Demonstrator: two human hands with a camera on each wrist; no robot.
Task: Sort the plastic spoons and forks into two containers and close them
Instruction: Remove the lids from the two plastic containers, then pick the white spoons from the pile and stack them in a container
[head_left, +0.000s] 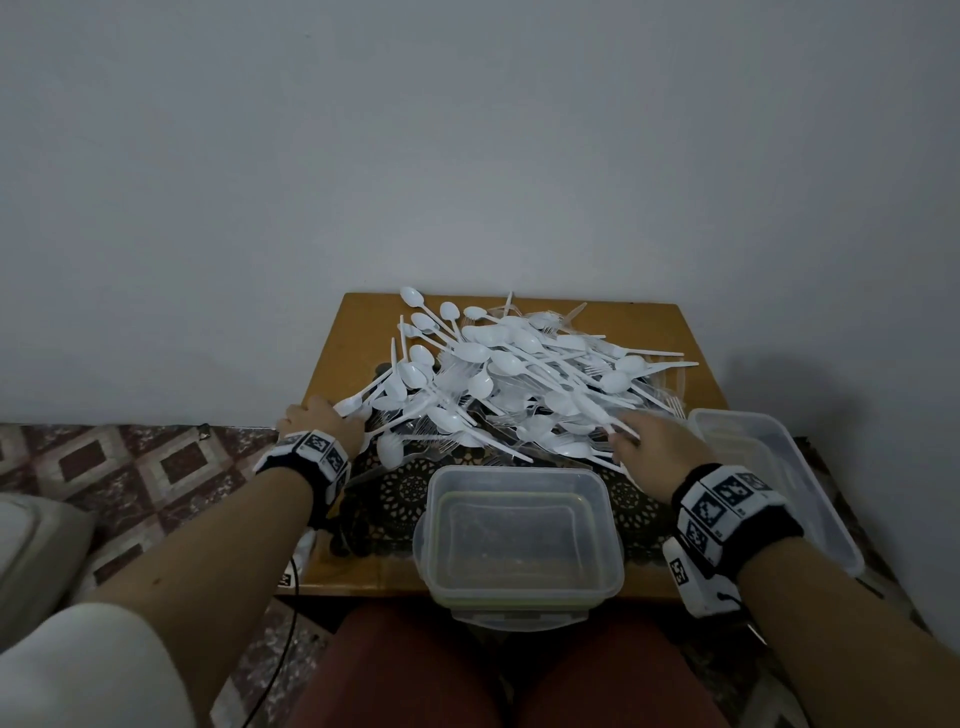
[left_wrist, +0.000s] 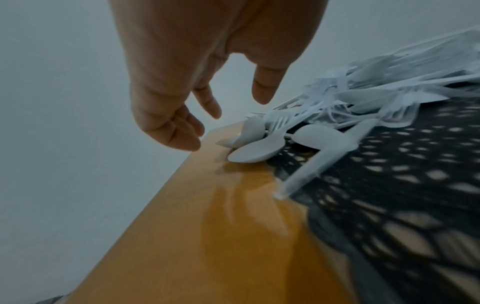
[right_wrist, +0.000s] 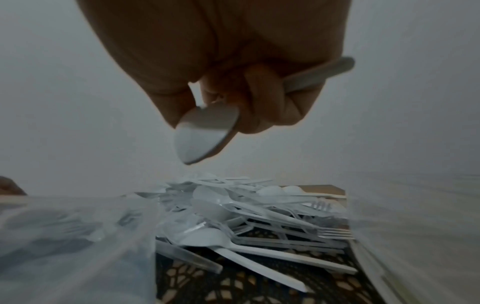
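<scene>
the right hand (right_wrist: 233, 86) grips a white spoon (right_wrist: 202, 135), fingers curled round its handle. the left hand (left_wrist: 197, 67) hangs loose-fingered over the desk (left_wrist: 207, 236) edge, holding nothing.

the room is dim and grey, the light flat and soft. a faint shadow lies on the wall (head_left: 779, 379) at the right. the wide lens bends the edges of every view. both wrist views are smeared with blur low down; the lace mat (left_wrist: 389, 185) streaks.
</scene>
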